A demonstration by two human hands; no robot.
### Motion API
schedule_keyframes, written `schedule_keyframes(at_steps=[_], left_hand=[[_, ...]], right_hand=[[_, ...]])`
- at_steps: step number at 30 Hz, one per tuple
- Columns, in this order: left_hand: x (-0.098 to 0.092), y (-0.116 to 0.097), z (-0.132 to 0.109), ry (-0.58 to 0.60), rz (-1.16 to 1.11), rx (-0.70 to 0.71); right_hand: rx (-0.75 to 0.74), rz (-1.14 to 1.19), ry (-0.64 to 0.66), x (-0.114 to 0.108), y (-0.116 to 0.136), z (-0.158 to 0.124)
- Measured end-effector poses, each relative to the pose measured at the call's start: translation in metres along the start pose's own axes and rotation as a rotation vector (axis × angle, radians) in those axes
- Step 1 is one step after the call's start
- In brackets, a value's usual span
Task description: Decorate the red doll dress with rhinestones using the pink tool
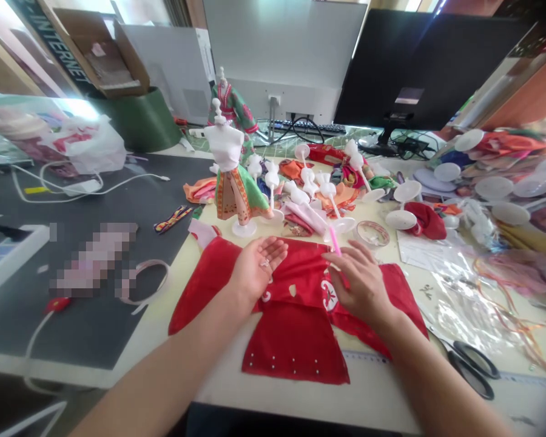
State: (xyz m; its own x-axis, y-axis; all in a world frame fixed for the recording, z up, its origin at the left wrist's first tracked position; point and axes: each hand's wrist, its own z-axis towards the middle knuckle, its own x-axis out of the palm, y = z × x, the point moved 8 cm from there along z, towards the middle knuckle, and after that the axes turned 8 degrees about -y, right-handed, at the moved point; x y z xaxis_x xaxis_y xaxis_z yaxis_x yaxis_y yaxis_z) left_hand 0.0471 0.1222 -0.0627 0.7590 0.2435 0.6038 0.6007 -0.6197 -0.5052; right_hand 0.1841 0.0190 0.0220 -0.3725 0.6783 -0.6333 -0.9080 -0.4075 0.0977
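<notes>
A small red doll garment (pixel 295 309) with white trim and dots lies spread flat on the cream table (pixel 164 315) in front of me. My left hand (pixel 257 264) rests palm up on its upper left part, fingers apart, with a tiny shiny piece lying in the palm. My right hand (pixel 361 279) lies on the garment's right side and pinches a thin pink stick (pixel 335 241) that points up and away.
Behind the garment stand a dressed white mannequin (pixel 230 176), several bare mannequin stands (pixel 309 182) and heaps of coloured cloth. Black scissors (pixel 473 364) lie at the right, a tape roll (pixel 372 232) near my right hand. Monitors, cables and a dark mat surround the area.
</notes>
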Motion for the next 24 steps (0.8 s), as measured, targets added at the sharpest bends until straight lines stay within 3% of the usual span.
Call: schedule_keyframes(at_steps=[3,5,16,24], left_hand=[[-0.006,-0.001,0.004,-0.036,-0.003,0.017],[-0.008,0.0,0.007,-0.05,0.0,0.017],[-0.025,-0.001,-0.008,-0.138,0.021,0.099],[-0.041,-0.006,-0.021,-0.137,0.035,0.13]], right_hand=[[-0.068,0.155,0.209,0.021,0.025,-0.005],[-0.098,0.187,0.258,0.027,0.038,-0.006],[-0.136,0.191,0.384,0.039,0.064,-0.024],[-0.183,0.19,0.431,0.034,0.081,-0.038]])
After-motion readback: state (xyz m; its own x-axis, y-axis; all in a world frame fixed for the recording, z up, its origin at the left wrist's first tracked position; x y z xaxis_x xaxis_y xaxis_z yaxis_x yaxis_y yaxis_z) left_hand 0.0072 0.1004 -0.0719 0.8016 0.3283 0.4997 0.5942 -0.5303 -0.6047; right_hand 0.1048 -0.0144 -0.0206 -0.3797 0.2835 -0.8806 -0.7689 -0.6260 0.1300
